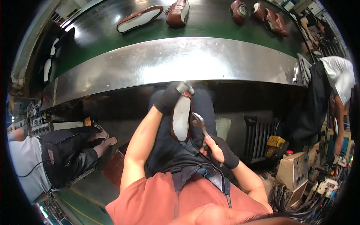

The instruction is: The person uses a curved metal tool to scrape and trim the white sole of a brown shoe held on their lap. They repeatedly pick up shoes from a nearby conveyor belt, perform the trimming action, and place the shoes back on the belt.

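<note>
A brown shoe (pixel 181 119) lies over my lap with its pale sole side up. My left hand (pixel 180 90), in a dark glove with light fingertips, is closed round the shoe's far end. In my right hand (pixel 218 150), which wears a dark fingerless glove, I grip a hammer (pixel 200 123) by its handle. The hammer's metal head is just right of the shoe's sole; whether it touches the shoe I cannot tell. My left fingers are slightly blurred.
Ahead runs a steel ledge (pixel 168 60) along a green conveyor belt (pixel 101 48). Several brown shoes (pixel 178 14) lie on the belt, with white insole-shaped pieces (pixel 47 70) at far left. Seated people (pixel 33 161) are at both sides. A control box (pixel 293 170) stands right.
</note>
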A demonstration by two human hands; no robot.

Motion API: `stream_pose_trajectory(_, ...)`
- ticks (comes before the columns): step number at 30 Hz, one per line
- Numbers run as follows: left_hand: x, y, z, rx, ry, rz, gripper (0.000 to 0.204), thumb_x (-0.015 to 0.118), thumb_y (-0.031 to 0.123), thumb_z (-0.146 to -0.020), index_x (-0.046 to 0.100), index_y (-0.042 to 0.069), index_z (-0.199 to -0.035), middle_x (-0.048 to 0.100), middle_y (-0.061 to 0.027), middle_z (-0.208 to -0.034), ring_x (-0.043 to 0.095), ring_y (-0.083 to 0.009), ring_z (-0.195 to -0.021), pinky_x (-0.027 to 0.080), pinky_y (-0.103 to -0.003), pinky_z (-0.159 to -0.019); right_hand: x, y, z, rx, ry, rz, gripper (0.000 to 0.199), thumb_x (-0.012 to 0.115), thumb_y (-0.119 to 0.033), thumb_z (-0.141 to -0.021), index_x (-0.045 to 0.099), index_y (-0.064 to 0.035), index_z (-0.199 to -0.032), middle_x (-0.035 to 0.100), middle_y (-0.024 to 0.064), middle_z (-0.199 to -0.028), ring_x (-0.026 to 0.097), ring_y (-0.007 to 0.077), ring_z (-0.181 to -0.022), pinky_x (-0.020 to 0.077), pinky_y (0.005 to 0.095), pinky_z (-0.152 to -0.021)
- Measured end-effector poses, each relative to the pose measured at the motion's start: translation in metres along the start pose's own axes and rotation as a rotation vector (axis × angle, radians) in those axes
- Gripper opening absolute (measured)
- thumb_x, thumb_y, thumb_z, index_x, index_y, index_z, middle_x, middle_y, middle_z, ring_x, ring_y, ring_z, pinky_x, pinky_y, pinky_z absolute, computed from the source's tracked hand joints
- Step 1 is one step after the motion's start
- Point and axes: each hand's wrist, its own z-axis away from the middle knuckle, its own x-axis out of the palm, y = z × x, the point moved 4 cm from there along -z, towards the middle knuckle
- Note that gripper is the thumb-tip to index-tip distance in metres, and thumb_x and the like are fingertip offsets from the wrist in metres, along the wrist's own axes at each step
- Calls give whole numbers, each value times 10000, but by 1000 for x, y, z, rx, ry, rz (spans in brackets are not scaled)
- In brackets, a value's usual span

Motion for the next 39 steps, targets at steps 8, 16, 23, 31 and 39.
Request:
stream_pose_trajectory(8, 28, -1, 2, 101, 50, 38, 622, 403, 577, -957, 657, 15, -874, 667, -85, -886, 616, -173, -826, 488, -315, -786, 5, -14, -70, 51, -94, -368, 501, 329, -436, -1030, 616, -26, -1009, 635, 61, -881, 588, 140, -758, 487, 288, -743)
stream_pose_trajectory(16, 37, 13, 25, 66, 217, -68, 588, 405, 519, -961, 657, 14, -798, 668, -84, -858, 616, -205, -842, 444, -340, -873, 41, 40, -95, -343, 389, 246, 420, 365, -341, -1006, 562, 10, -890, 572, 193, -715, 547, 374, -651, 431, 422, -651)
stream_pose_trajectory(23, 55, 30, 137, 273, 155, -90, 655, 366, 576, -937, 626, -1, -1105, 605, -159, -1194, 512, -326, -1222, 318, -461, -1081, 56, 92, -22, -407, -113, 506, 306, 436, -258, -984, 567, -59, -1175, 581, 144, -1172, 576, 312, -1007, 460, 415, -843)
stream_pose_trajectory(31, 72, -5, 152, 83, 93, -291, 762, 307, 655, -927, 538, 10, -1260, 519, -173, -1335, 353, -317, -1365, 214, -445, -1136, 25, 110, 27, -676, -174, 864, 362, 549, -261, -891, 563, -63, -1194, 551, 166, -1234, 560, 341, -1088, 468, 418, -890)
stream_pose_trajectory(39, 27, -150, 119, 41, -38, 677, 732, 388, 601, -932, 343, 69, -1431, 434, -129, -1423, 390, -283, -1328, 229, -442, -1145, 17, 60, -23, -220, -407, 779, 483, 670, -295, -809, 534, -89, -1224, 540, 209, -1233, 549, 333, -1124, 458, 430, -919)
